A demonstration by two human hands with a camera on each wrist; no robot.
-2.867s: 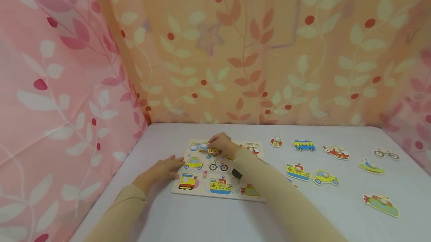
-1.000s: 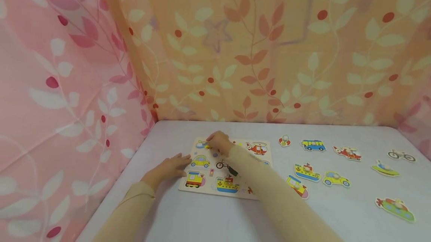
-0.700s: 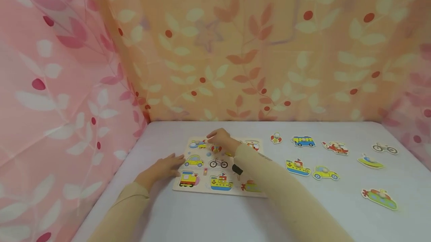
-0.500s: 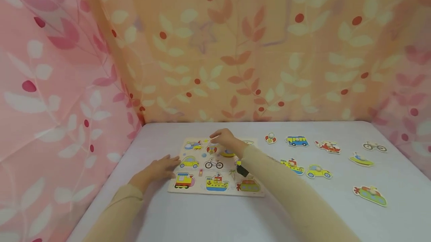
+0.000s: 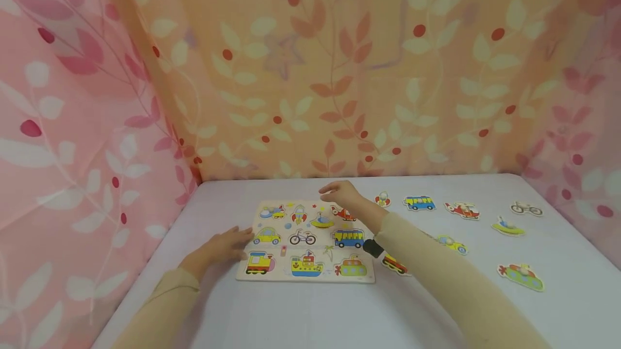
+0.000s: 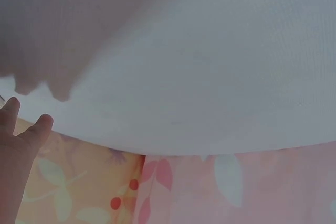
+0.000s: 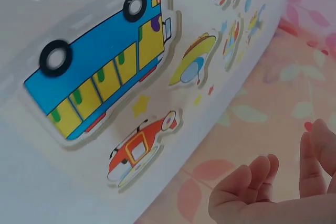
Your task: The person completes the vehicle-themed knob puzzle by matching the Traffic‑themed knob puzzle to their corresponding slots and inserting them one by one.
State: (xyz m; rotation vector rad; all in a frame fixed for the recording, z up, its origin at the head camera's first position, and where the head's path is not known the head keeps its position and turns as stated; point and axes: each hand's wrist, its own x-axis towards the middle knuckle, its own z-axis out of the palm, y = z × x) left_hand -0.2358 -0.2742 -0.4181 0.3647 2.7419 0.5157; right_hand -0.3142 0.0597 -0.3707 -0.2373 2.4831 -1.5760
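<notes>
A wooden puzzle board (image 5: 310, 280) with vehicle-shaped spots lies on the table. In its upper left spot sits the airplane piece (image 5: 273, 212). My right hand (image 5: 344, 193) is over the board's far right part, near the helicopter spot (image 5: 343, 213), holding nothing; the right wrist view shows its fingers (image 7: 252, 177) bent and apart. The left hand (image 5: 220, 249) rests at the left edge of the board, beside the yellow car spot (image 5: 267, 235), fingers spread.
Loose knobbed pieces lie right of the board: rocket (image 5: 383, 199), bus (image 5: 419, 203), helicopter (image 5: 462, 210), bicycle (image 5: 526, 208), flying saucer (image 5: 508, 226), car (image 5: 452, 244), submarine (image 5: 522, 276) and train (image 5: 396, 265), partly under the right arm. Floral curtains (image 5: 291, 95) enclose the table.
My right hand held the airplane piece at the board's upper left, let go of it there, then lifted and moved right. The left hand stays at the board's edge; the head view shifted slightly.
</notes>
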